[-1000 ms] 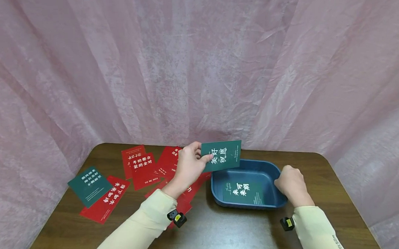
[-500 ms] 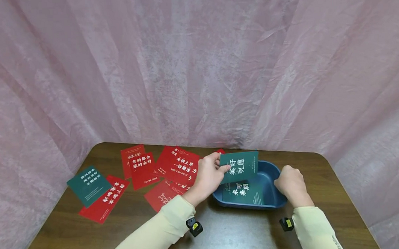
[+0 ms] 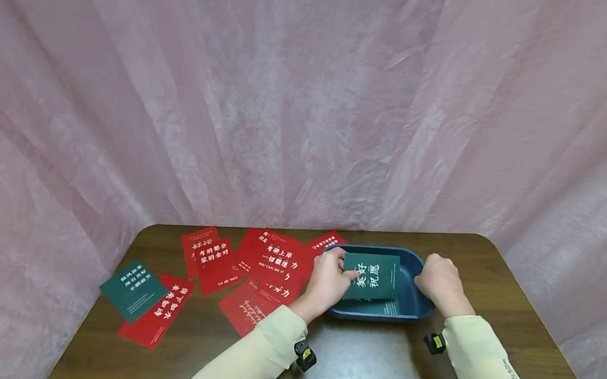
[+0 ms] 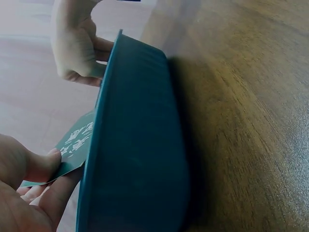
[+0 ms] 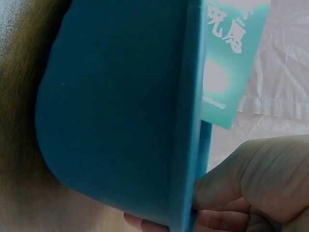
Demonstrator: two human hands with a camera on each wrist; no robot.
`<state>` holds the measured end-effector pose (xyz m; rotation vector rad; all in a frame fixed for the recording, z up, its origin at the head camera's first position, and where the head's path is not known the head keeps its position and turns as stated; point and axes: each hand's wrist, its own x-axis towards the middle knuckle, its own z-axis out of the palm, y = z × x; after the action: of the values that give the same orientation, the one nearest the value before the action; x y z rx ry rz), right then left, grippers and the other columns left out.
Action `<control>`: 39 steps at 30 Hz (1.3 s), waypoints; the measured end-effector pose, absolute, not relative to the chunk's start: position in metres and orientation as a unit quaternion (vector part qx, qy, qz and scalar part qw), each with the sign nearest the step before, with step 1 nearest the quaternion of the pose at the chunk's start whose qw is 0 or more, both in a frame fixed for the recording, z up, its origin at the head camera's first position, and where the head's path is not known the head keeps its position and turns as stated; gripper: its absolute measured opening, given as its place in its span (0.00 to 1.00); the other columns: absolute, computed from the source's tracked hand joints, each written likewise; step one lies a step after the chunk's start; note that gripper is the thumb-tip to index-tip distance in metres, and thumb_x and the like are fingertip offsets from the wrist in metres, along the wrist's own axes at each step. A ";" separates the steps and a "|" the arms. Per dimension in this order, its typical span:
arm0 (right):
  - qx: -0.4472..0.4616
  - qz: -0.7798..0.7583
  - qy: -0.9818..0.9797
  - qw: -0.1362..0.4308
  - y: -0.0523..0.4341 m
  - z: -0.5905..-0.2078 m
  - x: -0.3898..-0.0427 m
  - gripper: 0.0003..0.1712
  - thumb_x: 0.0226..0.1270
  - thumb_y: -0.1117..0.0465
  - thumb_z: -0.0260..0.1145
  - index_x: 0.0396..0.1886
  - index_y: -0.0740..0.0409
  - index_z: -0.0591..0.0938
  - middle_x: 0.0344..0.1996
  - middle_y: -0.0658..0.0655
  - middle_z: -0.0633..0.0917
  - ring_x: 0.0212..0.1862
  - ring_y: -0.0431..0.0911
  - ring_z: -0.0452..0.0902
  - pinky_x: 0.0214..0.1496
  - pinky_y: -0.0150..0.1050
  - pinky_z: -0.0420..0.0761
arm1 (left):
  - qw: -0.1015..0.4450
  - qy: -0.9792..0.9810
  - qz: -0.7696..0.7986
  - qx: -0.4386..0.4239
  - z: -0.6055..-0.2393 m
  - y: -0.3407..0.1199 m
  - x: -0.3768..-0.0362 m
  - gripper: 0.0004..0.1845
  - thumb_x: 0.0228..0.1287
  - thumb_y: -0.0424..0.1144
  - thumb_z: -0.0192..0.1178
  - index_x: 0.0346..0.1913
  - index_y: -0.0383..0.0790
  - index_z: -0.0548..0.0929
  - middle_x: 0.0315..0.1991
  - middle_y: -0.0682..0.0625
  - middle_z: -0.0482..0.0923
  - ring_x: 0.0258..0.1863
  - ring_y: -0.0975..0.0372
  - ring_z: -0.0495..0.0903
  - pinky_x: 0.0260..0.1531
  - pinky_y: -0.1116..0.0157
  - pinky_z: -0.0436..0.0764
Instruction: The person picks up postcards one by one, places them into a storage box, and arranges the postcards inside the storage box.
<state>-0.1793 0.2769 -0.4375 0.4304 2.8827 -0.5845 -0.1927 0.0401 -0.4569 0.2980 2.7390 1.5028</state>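
1. The left hand (image 3: pixel 327 280) is bare, with no glove or ring visible.
2. The right hand (image 3: pixel 439 284) is bare too.
3. Both forearms wear long, close-fitting sleeves of pale cream cloth, ending at the wrists.
4. The right sleeve carries small dark lettering near the lower right of the head view, too small to read.
5. A small black device with a yellow patch sits under each wrist, low in the frame.
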 end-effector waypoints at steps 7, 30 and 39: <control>0.144 -0.193 0.968 0.077 0.275 -0.438 -0.179 0.14 0.56 0.66 0.61 0.37 0.74 0.77 0.27 0.67 0.80 0.22 0.50 0.74 0.18 0.38 0.76 | 0.015 0.883 0.457 0.103 -0.465 0.043 -0.193 0.27 0.48 0.40 0.72 0.52 0.40 0.77 0.25 0.56 0.77 0.25 0.69 0.75 0.25 0.72 0.76; 0.146 -0.187 0.969 0.069 0.277 -0.439 -0.180 0.16 0.55 0.65 0.61 0.39 0.75 0.76 0.29 0.71 0.81 0.24 0.52 0.76 0.20 0.45 0.79 | 0.002 0.957 0.258 0.129 -0.472 0.053 -0.189 0.19 0.42 0.43 0.74 0.33 0.35 0.82 0.28 0.47 0.82 0.22 0.64 0.78 0.22 0.68 0.78; 0.150 -0.190 0.968 0.071 0.276 -0.441 -0.178 0.16 0.55 0.66 0.61 0.39 0.75 0.76 0.29 0.70 0.81 0.23 0.50 0.76 0.18 0.42 0.78 | -0.010 0.965 0.219 0.141 -0.474 0.055 -0.189 0.11 0.42 0.38 0.71 0.29 0.36 0.83 0.24 0.47 0.82 0.19 0.64 0.76 0.20 0.67 0.75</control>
<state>-0.1785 0.2756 -0.4405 0.4516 2.9086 -0.5725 -0.1888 0.0547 -0.4736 0.4449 3.0522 0.6939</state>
